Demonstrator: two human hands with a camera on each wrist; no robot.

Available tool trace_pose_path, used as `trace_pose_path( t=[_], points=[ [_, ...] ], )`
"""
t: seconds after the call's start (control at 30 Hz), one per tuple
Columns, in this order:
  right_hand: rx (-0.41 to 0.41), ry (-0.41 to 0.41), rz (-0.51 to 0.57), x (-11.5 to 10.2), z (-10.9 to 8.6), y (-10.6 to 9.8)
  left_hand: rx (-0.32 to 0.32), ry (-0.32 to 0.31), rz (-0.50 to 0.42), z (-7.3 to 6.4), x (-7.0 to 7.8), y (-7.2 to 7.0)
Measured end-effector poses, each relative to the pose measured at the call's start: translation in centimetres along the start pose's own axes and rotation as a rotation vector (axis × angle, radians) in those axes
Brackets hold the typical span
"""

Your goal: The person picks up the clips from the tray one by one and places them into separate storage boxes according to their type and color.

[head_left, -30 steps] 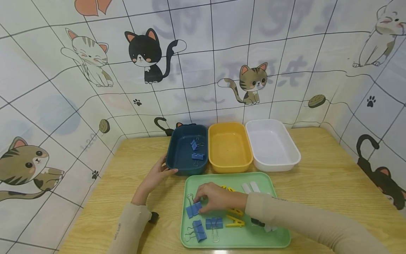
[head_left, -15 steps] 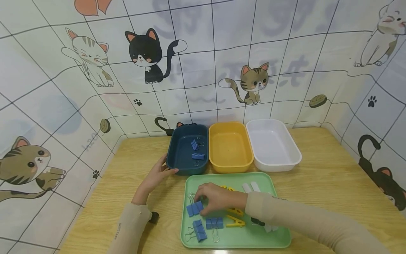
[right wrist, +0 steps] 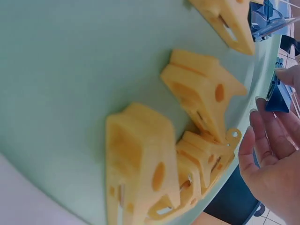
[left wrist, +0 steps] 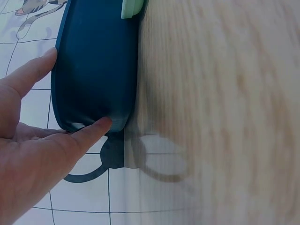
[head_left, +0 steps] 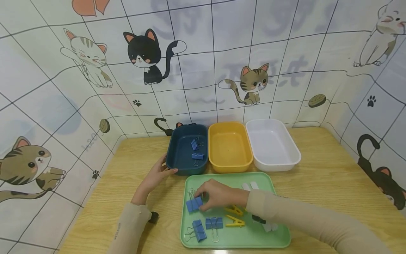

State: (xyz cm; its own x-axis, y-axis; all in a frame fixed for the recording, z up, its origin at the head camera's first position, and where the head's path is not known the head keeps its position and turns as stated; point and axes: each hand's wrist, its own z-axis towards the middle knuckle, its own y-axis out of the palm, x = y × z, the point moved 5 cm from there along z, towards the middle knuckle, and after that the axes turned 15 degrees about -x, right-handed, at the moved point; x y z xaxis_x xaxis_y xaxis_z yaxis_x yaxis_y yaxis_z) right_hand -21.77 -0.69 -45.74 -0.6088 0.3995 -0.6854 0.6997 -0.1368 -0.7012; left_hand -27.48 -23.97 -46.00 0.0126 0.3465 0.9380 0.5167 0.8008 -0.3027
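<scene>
My left hand (head_left: 155, 178) rests against the near left corner of the dark blue bin (head_left: 187, 169). In the left wrist view, its outstretched fingers (left wrist: 89, 136) touch the bin's wall. Over the green tray (head_left: 250, 243), my right hand (head_left: 217, 194) pinches a blue binder clip (head_left: 194, 204) between thumb and fingers. The right wrist view shows that held clip (right wrist: 280, 96) too. Two more blue binder clips lie nearer the tray's front: one sideways (head_left: 199, 231), one with its handles toward me (head_left: 214, 223).
Yellow clothespins (head_left: 234, 221) and white clips (head_left: 253, 185) share the tray, partly hidden by the right arm. Blue binder clips (head_left: 198, 156) lie inside the dark blue bin. A yellow bin (head_left: 231, 168) and a white bin (head_left: 277, 165) stand beside it, before the cat-patterned backdrop.
The right hand and the blue binder clip have shifted slightly up the head view, away from the tray's front. The left hand stays at the dark blue bin.
</scene>
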Motion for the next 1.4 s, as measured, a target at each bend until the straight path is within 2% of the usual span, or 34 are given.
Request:
trace_pose_path(
  t=[0.37,0.63,1.0,1.4],
  points=[
    [0.033,-0.002,-0.001,-0.2,-0.6,-1.1,0.0,-0.011,-0.007,-0.1,0.0,0.2],
    [0.075,-0.042,-0.004,-0.3,-1.1,-2.0,0.002,-0.023,0.002,-0.3,-0.1,0.2],
    [0.104,0.053,0.024,-0.3,-1.4,-3.6,0.012,-0.042,0.005,-0.5,0.1,0.0],
    [0.171,0.025,0.006,-1.1,-2.0,-5.5,0.012,-0.037,-0.001,-0.7,0.4,0.0]
  ],
)
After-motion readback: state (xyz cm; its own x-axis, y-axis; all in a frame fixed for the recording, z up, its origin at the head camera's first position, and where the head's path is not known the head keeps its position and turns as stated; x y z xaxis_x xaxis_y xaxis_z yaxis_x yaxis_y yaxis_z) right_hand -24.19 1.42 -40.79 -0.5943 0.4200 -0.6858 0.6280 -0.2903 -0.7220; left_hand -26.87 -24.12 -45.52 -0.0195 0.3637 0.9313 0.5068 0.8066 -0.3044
